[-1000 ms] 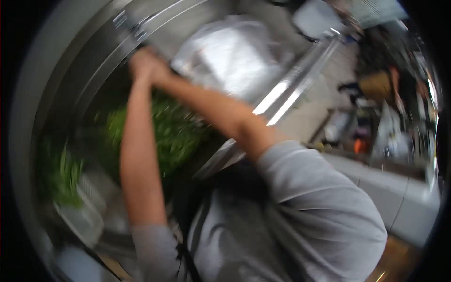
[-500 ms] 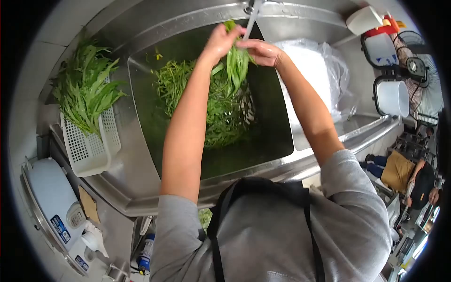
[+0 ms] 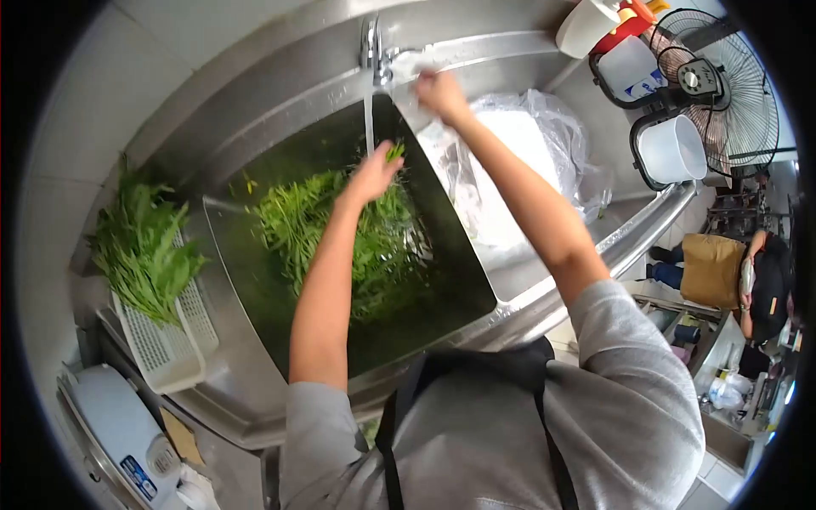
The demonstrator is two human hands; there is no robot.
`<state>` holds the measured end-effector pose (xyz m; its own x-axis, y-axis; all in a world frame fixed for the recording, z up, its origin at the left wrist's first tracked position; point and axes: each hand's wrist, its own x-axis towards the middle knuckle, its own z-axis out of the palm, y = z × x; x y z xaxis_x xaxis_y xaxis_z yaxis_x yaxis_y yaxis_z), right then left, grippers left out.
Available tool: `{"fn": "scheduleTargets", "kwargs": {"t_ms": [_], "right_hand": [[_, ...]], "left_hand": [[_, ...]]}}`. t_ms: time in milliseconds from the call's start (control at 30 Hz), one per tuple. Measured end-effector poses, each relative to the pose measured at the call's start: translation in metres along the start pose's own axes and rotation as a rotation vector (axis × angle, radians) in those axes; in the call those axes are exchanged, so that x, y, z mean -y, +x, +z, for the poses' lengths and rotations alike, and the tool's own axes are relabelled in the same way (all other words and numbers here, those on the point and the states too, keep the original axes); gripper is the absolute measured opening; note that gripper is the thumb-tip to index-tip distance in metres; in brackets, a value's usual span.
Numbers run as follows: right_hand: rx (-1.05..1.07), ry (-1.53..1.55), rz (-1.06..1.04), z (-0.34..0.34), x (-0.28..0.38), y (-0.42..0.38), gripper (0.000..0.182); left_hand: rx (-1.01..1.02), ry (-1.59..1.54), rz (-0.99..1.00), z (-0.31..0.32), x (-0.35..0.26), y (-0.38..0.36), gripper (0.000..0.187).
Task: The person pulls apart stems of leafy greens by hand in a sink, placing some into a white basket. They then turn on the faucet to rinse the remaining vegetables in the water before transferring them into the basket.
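Observation:
My left hand (image 3: 371, 178) is over the water-filled sink basin (image 3: 459, 285), closed around some leafy greens (image 3: 394, 152), a few leaves showing at its fingertips. Beneath it a mass of the same greens (image 3: 293, 223) floats in the water. A stream runs from the tap (image 3: 372, 53) close beside this hand. My right hand (image 3: 440, 93) is raised right of the tap, near its lever (image 3: 406, 52) but apart from it. Motion smears its fingers, and nothing can be made out in them.
More greens (image 3: 140, 255) lie heaped on a white perforated basket (image 3: 161, 353) at the left. Clear plastic bags (image 3: 557, 144) fill the right basin. White tubs (image 3: 671, 151) and a fan (image 3: 714, 85) stand at the right. Another person (image 3: 765, 289) is in the background.
My hands have come apart. The left one is lower with greens, while the right has let go of the bunch and moved right of the tap. The view has shifted, bringing the tap into sight.

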<state>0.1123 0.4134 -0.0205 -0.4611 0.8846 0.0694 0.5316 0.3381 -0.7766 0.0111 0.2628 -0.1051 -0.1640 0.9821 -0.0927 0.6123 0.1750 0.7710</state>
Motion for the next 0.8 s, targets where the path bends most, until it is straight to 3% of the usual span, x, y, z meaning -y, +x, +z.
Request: {"fn": "scheduleTargets", "kwargs": {"t_ms": [33,67,100,200,267,333,367,400,433,467,500,533,567,600,633,700,733,800], "right_hand": [[-0.234,0.085,0.071,0.026,-0.037,0.040,0.034],[-0.038,0.313,0.379,0.004,-0.013,0.042,0.035],[-0.050,0.511,0.438,0.004,-0.012,0.045,0.035],[-0.109,1.037,0.451,0.019,-0.018,0.085,0.028],[-0.139,1.012,0.473,0.017,-0.012,0.098,0.028],[-0.122,1.068,0.435,0.018,0.001,0.105,0.036],[-0.094,1.004,0.353,0.017,0.023,0.096,0.040],[-0.030,1.135,0.294,0.025,0.015,0.110,0.039],[-0.162,1.124,0.363,0.022,0.034,0.085,0.032],[-0.050,1.039,0.268,0.030,0.005,0.090,0.023],[-0.144,0.925,0.302,0.032,0.005,0.059,0.025],[-0.007,0.693,0.030,0.040,-0.012,0.031,0.036],[0.015,0.229,-0.347,0.052,-0.023,-0.014,0.048],[0.195,0.325,-0.350,0.062,0.022,-0.076,0.054],[0.119,0.131,-0.673,0.081,0.052,-0.100,0.057],[0.028,0.088,-1.027,0.115,0.102,-0.126,0.063],[0.020,0.237,-1.054,0.132,0.128,-0.126,0.066],[0.256,0.252,-1.020,0.146,0.186,-0.123,0.061]], "left_hand": [[0.086,-0.095,-0.040,-0.002,-0.008,0.004,0.062],[0.100,-0.094,-0.028,-0.008,-0.013,0.009,0.061],[0.271,-0.043,-0.115,-0.022,-0.015,0.018,0.060],[0.084,0.197,-0.025,-0.049,-0.028,0.013,0.060],[0.022,0.133,0.026,-0.060,-0.029,0.013,0.059],[0.097,0.033,-0.094,-0.080,-0.055,0.002,0.058],[-0.102,0.068,-0.039,-0.075,-0.051,-0.003,0.055],[-0.235,0.117,0.013,-0.069,-0.048,-0.007,0.051],[-0.216,0.107,-0.055,-0.075,-0.055,-0.016,0.046],[-0.311,0.100,-0.100,-0.077,-0.055,-0.026,0.042],[-0.378,0.019,-0.164,-0.084,-0.054,-0.042,0.042],[-0.455,-0.057,-0.205,-0.095,-0.052,-0.053,0.042],[-0.625,-0.151,-0.192,-0.099,-0.044,-0.063,0.037],[-0.652,-0.159,-0.210,-0.108,-0.036,-0.069,0.037],[-0.740,-0.279,-0.177,-0.113,-0.027,-0.080,0.035],[-0.894,-0.506,-0.102,-0.132,-0.022,-0.107,0.027],[-1.007,-0.550,-0.047,-0.149,-0.020,-0.125,0.024],[-1.123,-0.780,0.032,-0.194,-0.016,-0.175,0.019]]}}
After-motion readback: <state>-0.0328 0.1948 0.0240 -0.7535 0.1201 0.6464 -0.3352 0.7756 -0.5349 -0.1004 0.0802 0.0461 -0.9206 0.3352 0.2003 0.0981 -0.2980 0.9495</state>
